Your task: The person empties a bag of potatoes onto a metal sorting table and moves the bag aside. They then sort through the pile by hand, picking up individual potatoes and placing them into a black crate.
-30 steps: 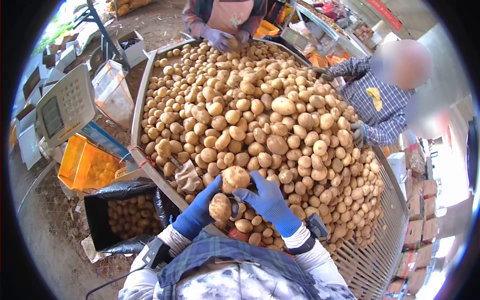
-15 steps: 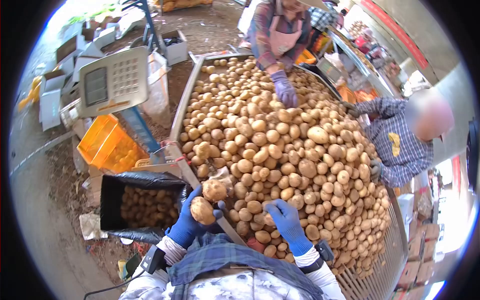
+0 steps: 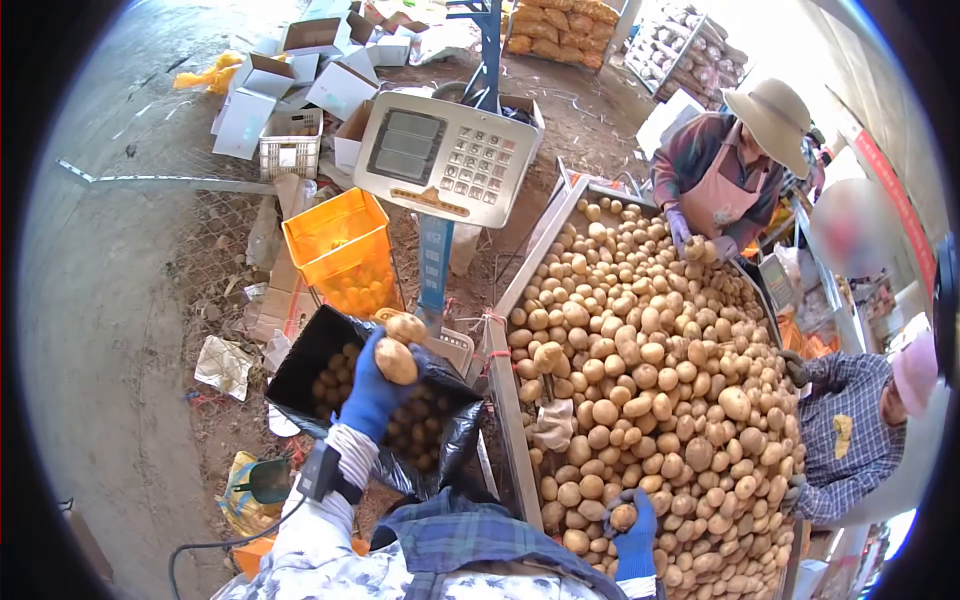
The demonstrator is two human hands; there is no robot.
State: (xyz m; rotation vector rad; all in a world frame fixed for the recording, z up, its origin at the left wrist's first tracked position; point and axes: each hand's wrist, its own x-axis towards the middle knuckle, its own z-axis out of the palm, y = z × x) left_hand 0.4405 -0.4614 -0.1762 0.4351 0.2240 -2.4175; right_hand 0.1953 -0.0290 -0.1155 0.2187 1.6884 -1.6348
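My left hand (image 3: 372,392), in a blue glove, is closed around two potatoes (image 3: 396,361) above a crate lined with a black bag (image 3: 455,420). More potatoes lie inside that crate. My right hand (image 3: 634,540), also gloved in blue, holds a single potato (image 3: 623,517) at the near edge of the big potato pile (image 3: 650,380). The pile fills a metal-edged sorting table (image 3: 512,420). A crumpled scrap (image 3: 553,425) rests on the potatoes near the left rim.
A scale display (image 3: 445,155) on a blue post stands ahead, beside an orange basket (image 3: 340,240). Across the pile, one person (image 3: 730,170) handles potatoes with purple gloves; another person (image 3: 850,430) works at the right. Cardboard boxes (image 3: 250,100) lie at the back left.
The view has swung left. My left hand has moved from the table's rim to over the black-lined crate with its two potatoes. The person across has drawn a purple-gloved hand back from the pile.
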